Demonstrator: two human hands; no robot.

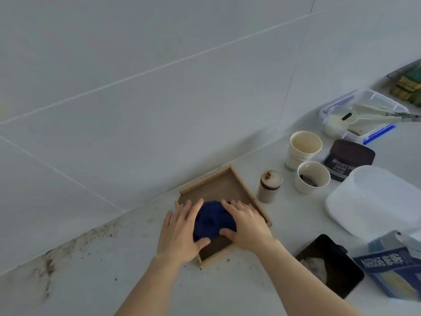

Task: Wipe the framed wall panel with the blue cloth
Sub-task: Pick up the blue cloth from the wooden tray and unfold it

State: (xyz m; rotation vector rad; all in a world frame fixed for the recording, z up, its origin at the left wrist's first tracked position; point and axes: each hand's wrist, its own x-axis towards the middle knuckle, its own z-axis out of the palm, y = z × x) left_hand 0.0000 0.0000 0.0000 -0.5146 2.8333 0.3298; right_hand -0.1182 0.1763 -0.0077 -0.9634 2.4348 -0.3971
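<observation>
A square panel with a light wooden frame and a dark brown inside lies flat on the pale counter, one side against the tiled wall. A bunched dark blue cloth rests on the brown surface. My left hand presses on the cloth's left side, thumb under its near edge. My right hand presses on its right side, fingers spread flat. Both hands hide the near part of the panel.
Right of the panel stand a small lidded jar, two paper cups, a dark cocoa tin, a clip-lid box, a white plastic lid, a black phone and a blue carton. Dark crumbs dot the counter at the left.
</observation>
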